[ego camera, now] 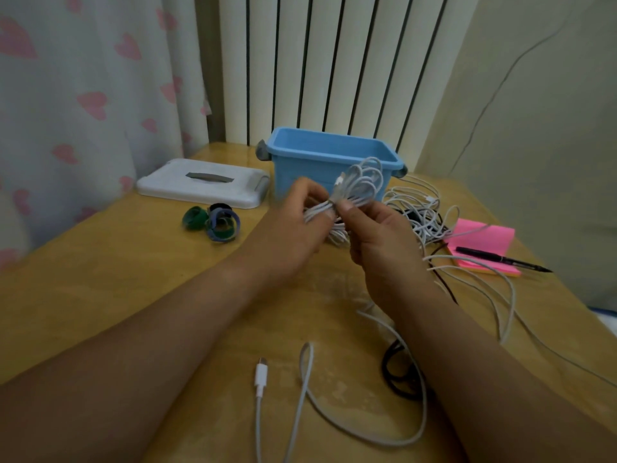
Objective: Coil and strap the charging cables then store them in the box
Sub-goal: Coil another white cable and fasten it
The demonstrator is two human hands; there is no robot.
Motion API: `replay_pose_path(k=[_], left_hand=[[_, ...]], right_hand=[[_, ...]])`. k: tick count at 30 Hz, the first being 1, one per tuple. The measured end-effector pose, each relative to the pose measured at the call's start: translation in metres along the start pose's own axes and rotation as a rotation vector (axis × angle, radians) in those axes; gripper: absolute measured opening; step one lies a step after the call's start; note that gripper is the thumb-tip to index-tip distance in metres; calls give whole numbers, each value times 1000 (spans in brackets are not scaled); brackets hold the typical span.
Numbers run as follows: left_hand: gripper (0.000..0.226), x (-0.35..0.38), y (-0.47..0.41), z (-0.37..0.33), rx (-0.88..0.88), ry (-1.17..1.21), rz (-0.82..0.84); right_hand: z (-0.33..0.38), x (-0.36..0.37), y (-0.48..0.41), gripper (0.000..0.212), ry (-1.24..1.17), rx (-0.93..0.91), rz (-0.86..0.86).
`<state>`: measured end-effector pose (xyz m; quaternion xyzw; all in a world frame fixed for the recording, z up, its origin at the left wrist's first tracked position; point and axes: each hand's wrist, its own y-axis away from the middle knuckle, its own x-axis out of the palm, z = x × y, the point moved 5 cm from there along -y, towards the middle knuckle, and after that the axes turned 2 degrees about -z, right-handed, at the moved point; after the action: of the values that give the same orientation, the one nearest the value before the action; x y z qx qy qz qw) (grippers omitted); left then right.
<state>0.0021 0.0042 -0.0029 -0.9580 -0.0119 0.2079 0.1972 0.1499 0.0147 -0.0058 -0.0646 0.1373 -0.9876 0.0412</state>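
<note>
Straps (213, 220) sit far left on the table (117, 279), just in front of the white lid (203, 187) and well apart from both hands. Fetching one means freeing a hand, and the coil could spring open then. Left hand (293, 228) has its fingers curled round the waist of the coiled white cable (362, 182); right hand (380, 242) pinches the same waist from the other side, thumb on top. The coil is held in the air just in front of the blue box (329, 155), loops fanning upward and uneven, so one may slip out if either grip eases. To the right, a loose cable tangle (420, 208) lies partly over the pink sticky notes (480, 245) and beside the pen (497, 259); pulling a cable out could drag those off the edge. Can't tell: whether a strap is already on under the fingers, what's inside the box, how many cables are in the tangle. The near white cable (307, 379) and black cable (400, 375) run under the right forearm, ends unclear.
</note>
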Motion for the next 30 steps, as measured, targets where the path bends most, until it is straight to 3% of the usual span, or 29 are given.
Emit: replay_pose_path(k=[2,5,9,18,25,30], left_hand=[[26,4,2,-1,157,-212,-14],[30,6,2,-1,240,-399,-39],[20,4,0,-1,273,-449,-30],[17,-1,-3,6,9,-35,-97],[25,6,-3,10,-191,402,74],[41,7,-4,10,-195,463,103]], right_hand=[[-2,0,-1,14,-5,5,-30],[-7,0,-2,11,15,25,-57],[-12,-6,-4,15,-8,60,-90],[-19,-6,-6,11,118,30,-93],[-20,-6,-8,14,24,49,-87],[-20,-6,-7,21,31,29,-74]])
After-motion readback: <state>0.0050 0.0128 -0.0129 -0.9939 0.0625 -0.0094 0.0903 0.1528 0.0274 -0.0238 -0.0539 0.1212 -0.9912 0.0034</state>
